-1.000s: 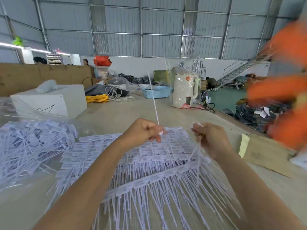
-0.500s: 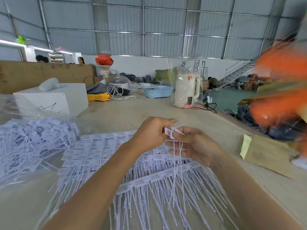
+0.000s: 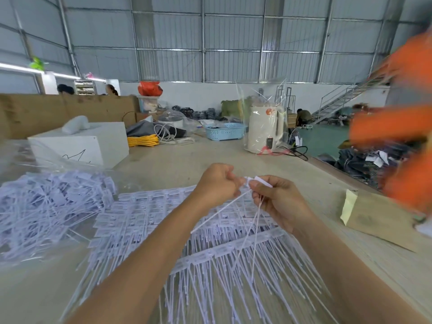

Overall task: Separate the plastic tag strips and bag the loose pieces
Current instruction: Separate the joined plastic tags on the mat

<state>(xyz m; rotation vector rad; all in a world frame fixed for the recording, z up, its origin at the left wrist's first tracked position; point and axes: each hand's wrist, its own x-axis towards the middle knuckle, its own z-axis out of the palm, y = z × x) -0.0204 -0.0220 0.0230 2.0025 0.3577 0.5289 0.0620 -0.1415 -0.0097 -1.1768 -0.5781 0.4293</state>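
A stack of white plastic tag strips lies on the table under my forearms, long tails pointing toward me. My left hand and my right hand meet above it and pinch the heads of a few white tags, whose thin tails hang down and to the left. A clear plastic bag full of loose separated tags lies at the left of the table.
A white box stands behind the bag. Yellow cord, a blue basket and a bagged white kettle sit farther back. A brown envelope lies at the right. A person in orange moves at the right edge.
My hands were apart, the left holding a single tag upright. They came together, and now both pinch the tag heads with the tails hanging down.
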